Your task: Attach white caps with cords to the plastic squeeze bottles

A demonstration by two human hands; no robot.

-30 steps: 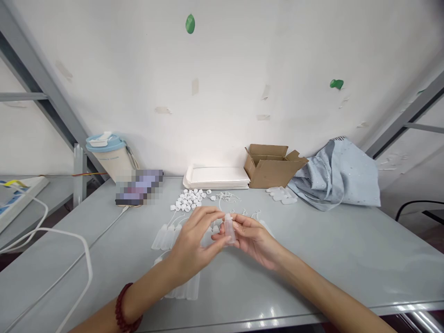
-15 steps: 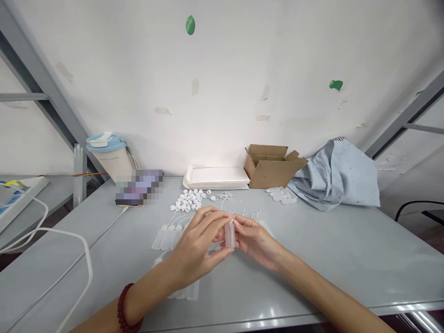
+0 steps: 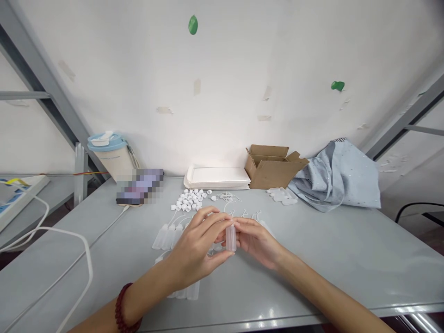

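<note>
Between my two hands a small translucent plastic bottle [image 3: 231, 238] stands upright above the table. My left hand [image 3: 199, 245] pinches it, thumb at the bottle's base and fingers over its top. From the other side my right hand [image 3: 256, 240] closes on the bottle near its neck, partly hidden behind it. Rows of similar bottles [image 3: 167, 237] with white strings lie to the left and behind my hands. Beyond them is a pile of white screw caps [image 3: 189, 200], with a tangle of white strings [image 3: 227, 198] beside it.
At the back stand a stack of white envelopes [image 3: 220, 178] and an open cardboard box [image 3: 275, 171]. More small bottles [image 3: 282, 196] lie by a light blue cloth bag [image 3: 340, 178]. To the left are a phone [image 3: 140, 187], a lidded cup [image 3: 113, 155] and a white cable [image 3: 88, 259].
The view has shifted very slightly. Both hands keep hold of the bottle in almost the same place, with the right fingers a little straighter at its top.
</note>
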